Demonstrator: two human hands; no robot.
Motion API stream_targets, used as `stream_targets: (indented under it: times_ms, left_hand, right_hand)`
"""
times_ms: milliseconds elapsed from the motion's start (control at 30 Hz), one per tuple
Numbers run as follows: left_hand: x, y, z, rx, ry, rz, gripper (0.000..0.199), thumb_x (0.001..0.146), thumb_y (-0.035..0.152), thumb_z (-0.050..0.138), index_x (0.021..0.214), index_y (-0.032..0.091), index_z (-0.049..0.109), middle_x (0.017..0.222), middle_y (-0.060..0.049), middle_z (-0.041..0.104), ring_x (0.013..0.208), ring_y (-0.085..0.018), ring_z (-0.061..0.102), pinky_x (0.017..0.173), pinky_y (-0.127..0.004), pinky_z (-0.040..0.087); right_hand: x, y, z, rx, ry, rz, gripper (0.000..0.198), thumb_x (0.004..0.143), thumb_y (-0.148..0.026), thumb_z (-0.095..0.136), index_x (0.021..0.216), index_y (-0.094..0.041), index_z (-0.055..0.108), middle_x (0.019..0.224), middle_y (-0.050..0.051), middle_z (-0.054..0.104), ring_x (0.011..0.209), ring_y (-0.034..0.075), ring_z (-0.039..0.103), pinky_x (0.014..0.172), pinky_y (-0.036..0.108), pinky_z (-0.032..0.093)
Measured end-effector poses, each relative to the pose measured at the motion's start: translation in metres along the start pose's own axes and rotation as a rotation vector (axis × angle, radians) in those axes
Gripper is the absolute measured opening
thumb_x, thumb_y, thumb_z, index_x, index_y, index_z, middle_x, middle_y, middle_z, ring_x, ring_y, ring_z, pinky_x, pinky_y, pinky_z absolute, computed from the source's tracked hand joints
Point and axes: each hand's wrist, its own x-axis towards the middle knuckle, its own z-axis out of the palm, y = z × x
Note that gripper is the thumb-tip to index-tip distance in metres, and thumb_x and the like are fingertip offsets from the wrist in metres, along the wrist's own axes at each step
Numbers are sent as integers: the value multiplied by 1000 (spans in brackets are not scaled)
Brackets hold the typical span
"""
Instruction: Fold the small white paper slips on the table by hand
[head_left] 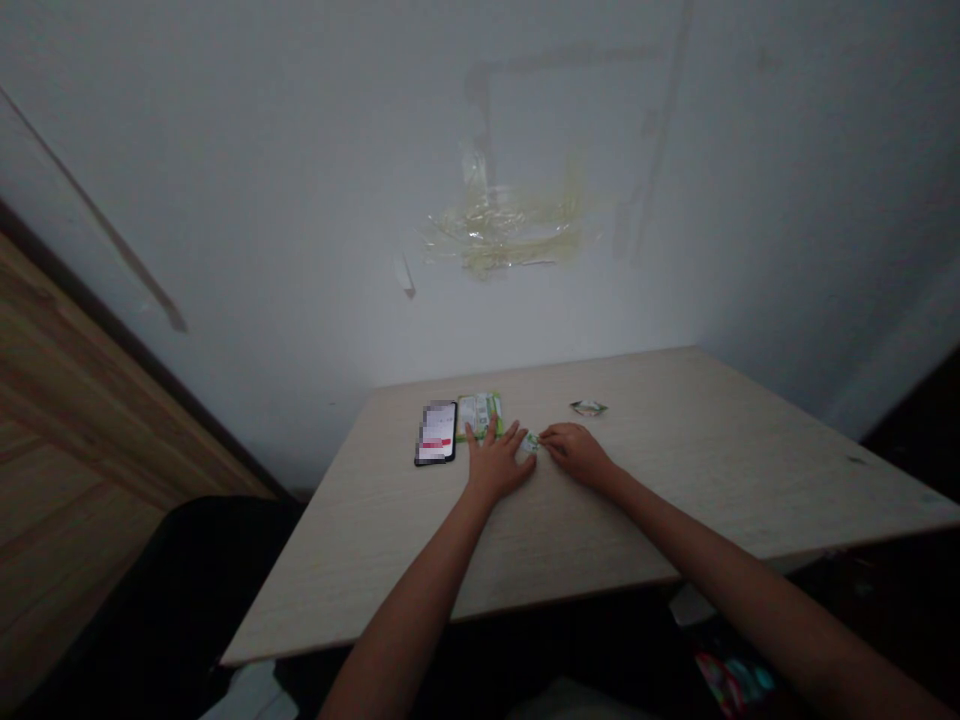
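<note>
My left hand (pixel 496 462) lies on the table with its fingers spread. Its fingertips reach the near edge of a flat green-and-white packet (pixel 481 411). Between my two hands is a small green-and-white piece (pixel 531 442), perhaps paper or wrapper. My left index finger and thumb are around it, and my right hand (pixel 576 453) pinches its right edge with closed fingertips. Farther back on the right, a small folded scrap (pixel 589 408) with green and dark marks rests apart from both hands.
A phone (pixel 437 433) with a lit screen lies left of the packet. The pale wooden table (pixel 645 530) meets a white wall (pixel 300 250) with old tape (pixel 510 235) on it. A dark chair-like shape (pixel 202 560) stands at the left.
</note>
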Motion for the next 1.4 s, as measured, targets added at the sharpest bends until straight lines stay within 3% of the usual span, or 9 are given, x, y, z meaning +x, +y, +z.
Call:
stream_targets:
  times_ms: [333,800,1067,1267,1400]
  left_hand:
    - [1,2,-1,12,2,-34,58,88,68,38,138,41,51,153,3,43,148,-36,17,110,-76,-7]
    - [-5,6,-13,-6,98,41,32,87,55,55,113,42,68,147,4,51,143,-38,28,108,-79,-6]
    - [-9,4,-19,-48,30,29,33,87,55,56,116,42,67,145,4,53,141,-37,30,108,-79,-2]
    - [-12,4,-17,-110,3,60,34,93,51,49,122,41,63,129,2,66,138,-33,37,107,-80,-7]
    - [-12,3,-16,-114,-18,60,33,94,49,47,124,42,60,129,4,66,138,-32,38,105,-81,-7]
  right_hand:
    - [0,1,0,12,2,-10,26,91,-17,54,107,-19,74,107,8,73,103,19,64,97,34,46]
    - [-1,-3,-4,-59,-48,25,25,93,-20,52,109,-19,72,108,8,70,105,19,61,96,33,44]
    - [-1,-4,-3,-77,-57,50,26,93,-20,53,112,-20,71,108,8,69,106,20,60,96,33,44]
    - [-1,-4,-5,-44,-59,42,26,93,-20,53,111,-20,71,108,8,70,105,20,61,96,34,44]
    - [-2,-2,-5,-26,-50,35,25,93,-20,54,111,-20,72,109,8,70,106,20,61,96,34,44]
